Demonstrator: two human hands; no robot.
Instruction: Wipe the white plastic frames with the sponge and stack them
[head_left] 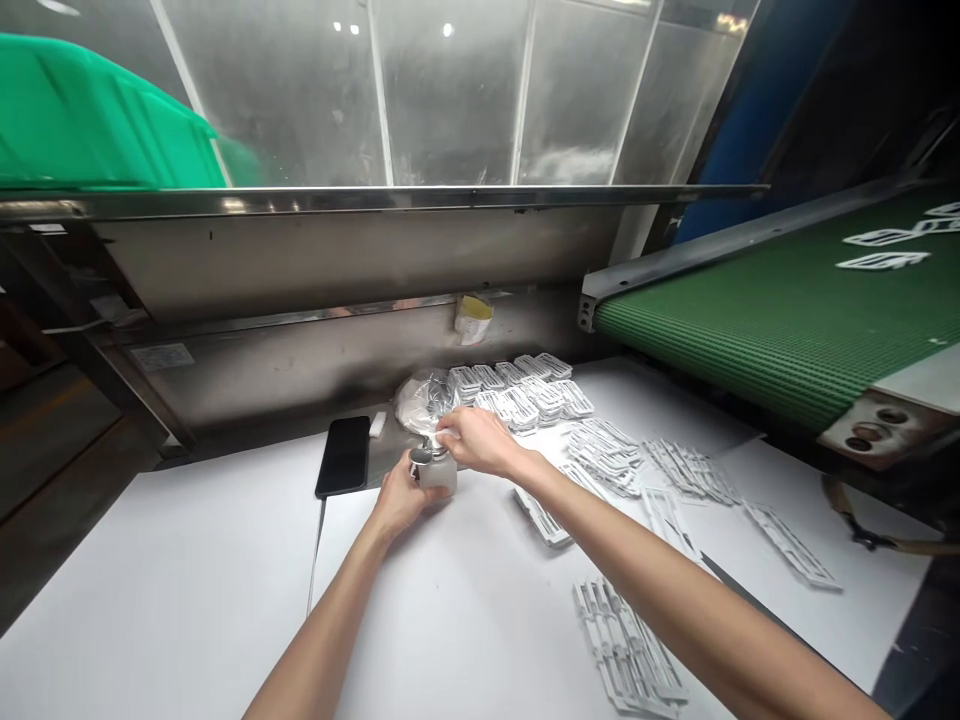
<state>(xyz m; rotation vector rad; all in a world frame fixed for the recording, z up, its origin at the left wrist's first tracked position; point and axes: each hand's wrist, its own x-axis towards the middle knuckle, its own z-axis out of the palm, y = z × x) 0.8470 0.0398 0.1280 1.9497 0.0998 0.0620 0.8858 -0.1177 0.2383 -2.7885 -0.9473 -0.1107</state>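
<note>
The container [442, 478] in the left hand [401, 497] looks like smooth, cloudy plastic, and the bag [417, 402] just beyond it is clear, glossy, crinkled film. Right of the right hand [484, 440], the stacked frames [600, 455] look matt plastic, the belt [750, 320] ribbed.

We count one left hand [403, 496]; one right hand [481, 440]; one whitish container [439, 478]; one black phone [343, 456]; one white block [377, 424]; one clear bag [420, 400]; one green bin [97, 125]; one conveyor belt [750, 310]; one pair of pliers [870, 540]; many white frames [606, 456], overlapping beyond our exact count
</note>
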